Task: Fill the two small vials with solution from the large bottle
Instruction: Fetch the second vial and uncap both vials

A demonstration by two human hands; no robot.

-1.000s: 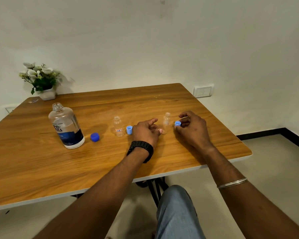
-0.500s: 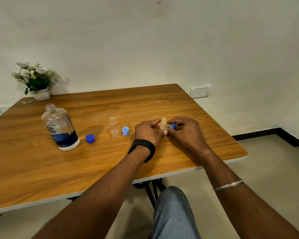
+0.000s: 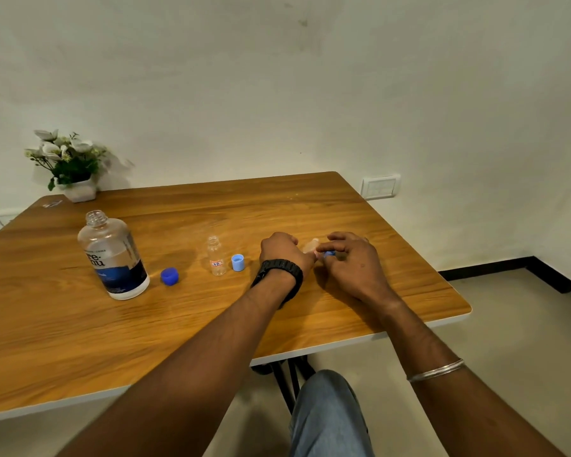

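Observation:
The large clear bottle [image 3: 112, 258] with a blue label stands uncapped at the left of the wooden table [image 3: 80, 341]; its dark blue cap [image 3: 169, 276] lies beside it. One small clear vial [image 3: 215, 255] stands open mid-table, with its light blue cap [image 3: 238, 262] just to its right. My left hand [image 3: 282, 250] holds the second small vial [image 3: 310, 245], tilted to the right. My right hand [image 3: 353, 262] pinches a small blue cap [image 3: 329, 253] close beside that vial; fingers hide much of both.
A white pot of artificial flowers [image 3: 70, 166] sits at the table's far left corner. A wall switch plate [image 3: 380, 187] is behind the right edge. The table's front edge runs close to my knee [image 3: 327, 407].
My left hand went from resting beside the second vial to holding it tilted. My right hand brought the blue cap from the table to the vial. The camera shifted slightly.

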